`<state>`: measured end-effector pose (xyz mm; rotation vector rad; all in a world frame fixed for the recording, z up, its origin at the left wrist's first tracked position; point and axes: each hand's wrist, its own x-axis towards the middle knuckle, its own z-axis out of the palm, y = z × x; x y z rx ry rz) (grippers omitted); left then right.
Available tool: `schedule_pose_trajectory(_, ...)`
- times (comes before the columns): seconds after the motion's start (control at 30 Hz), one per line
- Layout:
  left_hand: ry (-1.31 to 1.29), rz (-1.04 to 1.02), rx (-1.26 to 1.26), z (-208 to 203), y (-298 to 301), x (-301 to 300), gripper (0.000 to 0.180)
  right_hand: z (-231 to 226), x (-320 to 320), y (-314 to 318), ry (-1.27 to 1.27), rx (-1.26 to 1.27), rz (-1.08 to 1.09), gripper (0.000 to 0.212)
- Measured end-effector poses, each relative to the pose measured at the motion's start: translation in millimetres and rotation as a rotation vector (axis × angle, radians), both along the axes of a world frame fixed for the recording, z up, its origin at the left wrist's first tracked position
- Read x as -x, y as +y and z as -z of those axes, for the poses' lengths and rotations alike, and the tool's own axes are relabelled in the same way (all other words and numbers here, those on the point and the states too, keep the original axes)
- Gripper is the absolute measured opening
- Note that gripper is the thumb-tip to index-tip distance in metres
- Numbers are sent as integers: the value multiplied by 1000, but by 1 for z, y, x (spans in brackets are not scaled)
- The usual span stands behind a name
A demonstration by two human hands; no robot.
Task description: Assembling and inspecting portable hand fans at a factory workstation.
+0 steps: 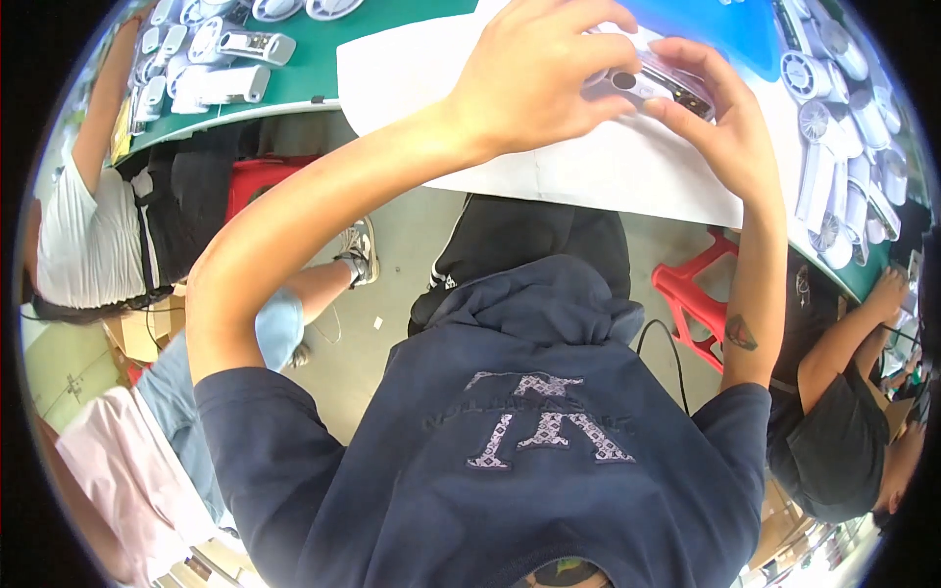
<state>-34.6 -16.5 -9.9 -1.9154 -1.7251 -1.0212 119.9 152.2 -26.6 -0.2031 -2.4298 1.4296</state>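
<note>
Over the white sheet [549, 176] on the table, both my hands are closed around a small white handheld fan [632, 85]. Its handle lies open along one side, where a dark strip with small metal parts [691, 96] shows. My left hand [549, 73] grips the left end, and its fingers hide much of that part. The thumb and fingers of my right hand [723, 122] pinch the right end of the handle. Whether a fan head sits under my left fingers cannot be made out.
White fans and handles [211, 64] lie on the green table [323, 59] at the far left. More white fans [833, 137] are heaped at the right. A blue tray [730, 34] stands behind my hands. Red stools [696, 294] and co-workers sit on both sides.
</note>
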Motion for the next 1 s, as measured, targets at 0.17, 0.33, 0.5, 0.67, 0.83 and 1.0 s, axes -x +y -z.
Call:
schedule_pose_trajectory(0.17,-233,45,162,7,0,-2,29,7,-9,-9,-8,-244,-50,52)
schedule_pose_trajectory(0.33,-124,-10,266,6,4,-6,42,17,-12,-9,50,-224,20,52)
schedule_pose_trajectory(0.5,-222,58,283,3,4,-3,42,11,-11,-13,80,-435,9,50)
schedule_pose_trajectory(0.67,-293,-31,362,-1,8,-5,42,-20,-7,-24,95,-393,-15,50)
schedule_pose_trajectory(0.83,-339,-1,538,-21,18,5,42,0,-11,-9,65,-477,-3,46)
schedule_pose_trajectory(1.0,-187,29,393,-6,23,20,43,-38,4,-3,-206,-567,-64,41)
